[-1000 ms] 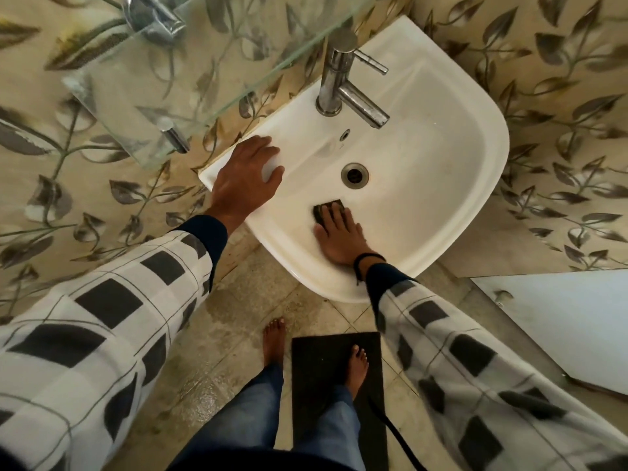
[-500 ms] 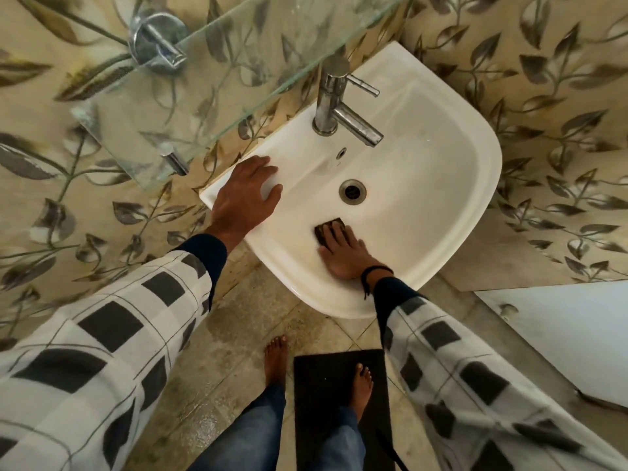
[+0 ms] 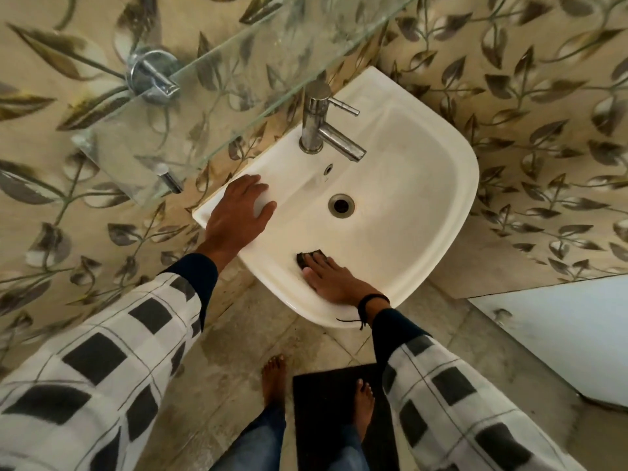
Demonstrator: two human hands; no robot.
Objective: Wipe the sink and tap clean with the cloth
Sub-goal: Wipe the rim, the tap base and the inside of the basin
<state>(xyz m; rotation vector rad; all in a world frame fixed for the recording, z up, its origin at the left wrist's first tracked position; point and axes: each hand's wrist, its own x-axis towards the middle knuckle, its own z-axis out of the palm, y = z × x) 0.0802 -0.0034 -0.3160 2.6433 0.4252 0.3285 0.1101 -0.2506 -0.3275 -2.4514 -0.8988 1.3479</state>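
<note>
The cloth [image 3: 307, 257], dark and small, lies on the inner front slope of the sink [image 3: 441, 212], just inside the front rim and left of centre. The right hand [image 3: 331, 278] presses it flat against the ceramic with straight fingers; only the cloth's far edge shows past the fingertips, so its full outline cannot be told. The drain [image 3: 341, 205] sits well apart from the cloth, up the bowl. From the drain to the right rim the bowl shows unbroken white ceramic.

The left hand [image 3: 238, 212] rests palm down on the sink's left corner, fingers spread and relaxed, gripping nothing; its fingertips reach over the inner edge of the rim.

The tap [image 3: 316, 127] stands upright on the back ledge, spout angled over the bowl, lever pointing right. An overflow hole [image 3: 328, 168] lies between the tap and the drain.

A glass shelf [image 3: 238, 79] overhangs the wall left of the tap; its front edge runs close to the tap's top in this view.

Below the front rim, one bare foot stands on the tiled floor [image 3: 210, 375], the other on a dark mat [image 3: 323, 419].
</note>
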